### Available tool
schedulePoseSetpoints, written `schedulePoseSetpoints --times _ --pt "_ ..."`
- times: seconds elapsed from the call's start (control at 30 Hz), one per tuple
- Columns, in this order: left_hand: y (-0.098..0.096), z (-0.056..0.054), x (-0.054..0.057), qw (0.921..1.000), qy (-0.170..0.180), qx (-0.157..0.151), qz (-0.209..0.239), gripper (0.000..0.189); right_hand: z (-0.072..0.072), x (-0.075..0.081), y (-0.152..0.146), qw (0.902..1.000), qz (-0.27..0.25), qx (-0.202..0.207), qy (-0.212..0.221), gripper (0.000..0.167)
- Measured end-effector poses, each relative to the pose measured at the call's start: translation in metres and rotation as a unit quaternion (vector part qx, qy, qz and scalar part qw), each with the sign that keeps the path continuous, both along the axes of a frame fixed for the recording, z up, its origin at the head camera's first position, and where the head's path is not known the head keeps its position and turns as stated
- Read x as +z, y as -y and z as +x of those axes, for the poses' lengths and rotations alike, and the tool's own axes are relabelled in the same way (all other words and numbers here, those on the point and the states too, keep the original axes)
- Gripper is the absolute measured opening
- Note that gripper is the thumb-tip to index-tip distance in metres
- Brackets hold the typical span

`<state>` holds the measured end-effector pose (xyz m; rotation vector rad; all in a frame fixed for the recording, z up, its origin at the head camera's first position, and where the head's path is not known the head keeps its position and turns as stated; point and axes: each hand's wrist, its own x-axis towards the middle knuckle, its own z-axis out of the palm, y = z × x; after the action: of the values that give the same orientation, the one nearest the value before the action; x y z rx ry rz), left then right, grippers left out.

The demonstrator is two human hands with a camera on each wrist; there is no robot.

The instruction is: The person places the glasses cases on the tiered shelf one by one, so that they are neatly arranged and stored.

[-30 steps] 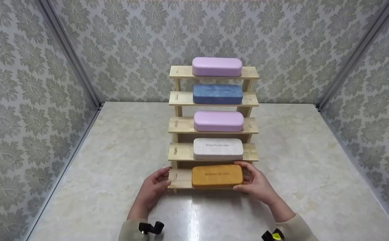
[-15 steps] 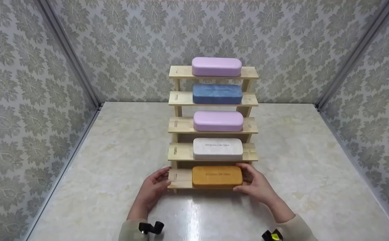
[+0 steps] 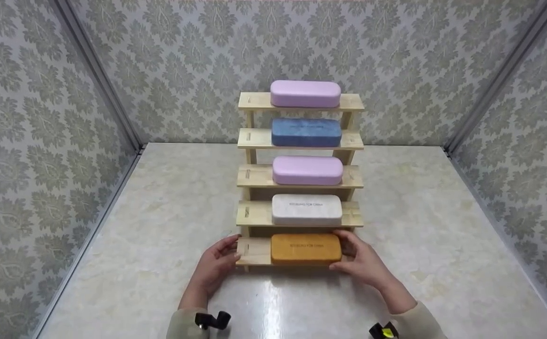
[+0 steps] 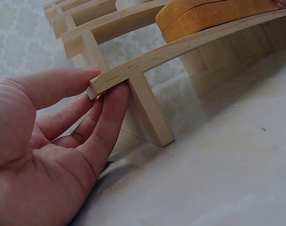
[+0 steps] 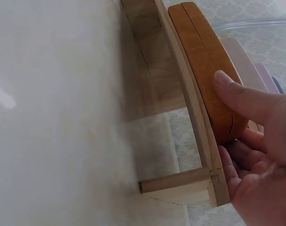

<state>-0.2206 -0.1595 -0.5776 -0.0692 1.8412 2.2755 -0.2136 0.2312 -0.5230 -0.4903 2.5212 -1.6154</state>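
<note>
A wooden stepped rack (image 3: 255, 256) stands on the table, one glasses case on each tier. On its lowest board lies an orange glasses case (image 3: 306, 248), right of the board's middle. My right hand (image 3: 362, 260) holds that case at its right end; in the right wrist view the thumb (image 5: 224, 79) presses the front side and the other fingers curl around the end, partly hidden. At the left end of the same board, my left hand (image 3: 216, 263) grips the wood, thumb at the top edge and fingers (image 4: 114, 106) underneath, as the left wrist view shows.
Above sit a white glasses case (image 3: 306, 210), a pink one (image 3: 307, 170), a blue one (image 3: 306, 132) and another pink one (image 3: 305, 94) on the top tier. Patterned walls (image 3: 198, 70) enclose the table (image 3: 169, 197) at the back and both sides.
The orange case, slightly slanted a second ago, has turned straight along the board and slid a touch to the right under my right hand. My left hand has stayed in place.
</note>
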Motion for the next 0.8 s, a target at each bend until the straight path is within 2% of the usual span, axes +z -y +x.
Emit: schedulePoseSetpoints --times 0.4,0.53,0.67,0.8 --pt "0.0 0.004 0.003 1.0 -0.001 -0.003 0.008 0.061 0.005 0.013 -0.028 0.9995 -0.025 -0.006 -0.019 0.07" --pt "0.002 0.004 0.002 0.9999 -0.007 -0.007 0.013 0.061 0.003 0.024 -0.045 0.9989 -0.023 -0.035 -0.021 0.064" --pt "0.006 0.004 0.001 0.9999 -0.01 -0.009 0.002 0.061 -0.002 0.036 -0.063 0.9958 -0.015 -0.085 -0.029 0.06" --pt "0.013 0.003 0.005 0.9999 -0.005 0.015 -0.001 0.06 -0.01 0.048 -0.081 0.9906 -0.039 -0.119 -0.055 0.058"
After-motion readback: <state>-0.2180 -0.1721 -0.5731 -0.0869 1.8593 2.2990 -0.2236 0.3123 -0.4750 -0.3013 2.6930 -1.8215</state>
